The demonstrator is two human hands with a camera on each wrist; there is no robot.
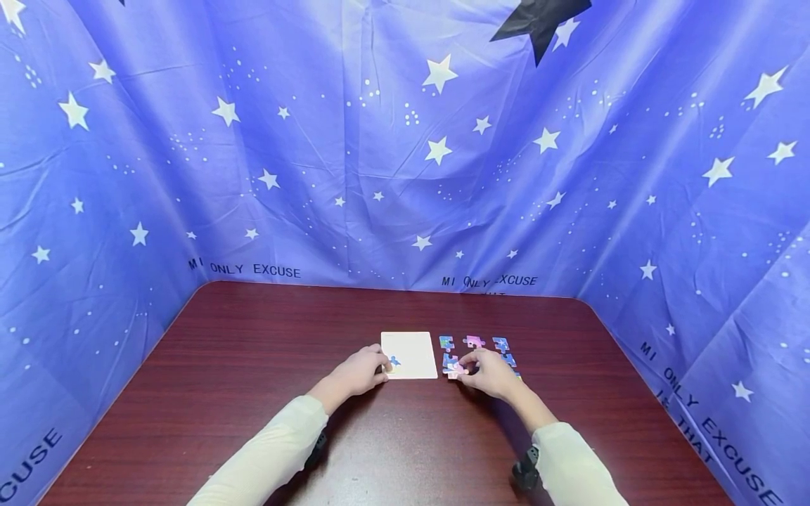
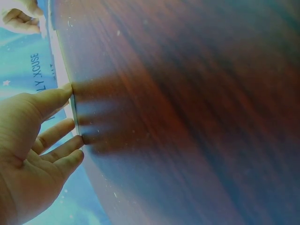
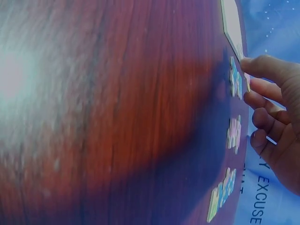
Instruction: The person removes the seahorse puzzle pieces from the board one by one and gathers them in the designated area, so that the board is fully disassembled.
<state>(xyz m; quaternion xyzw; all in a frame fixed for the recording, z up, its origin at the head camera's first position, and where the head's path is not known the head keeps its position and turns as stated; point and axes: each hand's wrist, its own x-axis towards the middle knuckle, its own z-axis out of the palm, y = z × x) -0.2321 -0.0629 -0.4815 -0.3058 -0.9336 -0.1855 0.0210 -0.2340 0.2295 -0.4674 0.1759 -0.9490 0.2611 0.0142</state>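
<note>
A white square puzzle board (image 1: 410,353) lies flat on the table. One blue-and-yellow puzzle piece (image 1: 394,362) sits in its lower left corner. My left hand (image 1: 362,370) is at the board's left edge; in the left wrist view its thumb and fingertips touch that edge with fingers fairly straight. My right hand (image 1: 493,374), just right of the board, pinches a pink puzzle piece (image 3: 248,82) between thumb and index finger. Beneath that hand lies a blue piece (image 1: 447,360), partly covered. Its other fingers hang loosely curled in the right wrist view.
More loose pieces lie in rows right of the board: a blue-green one (image 1: 446,343), a pink one (image 1: 472,341) and a blue one (image 1: 501,344) at the back, others partly hidden by the right hand. A starry blue curtain (image 1: 354,169) surrounds the dark red wooden table (image 1: 253,365).
</note>
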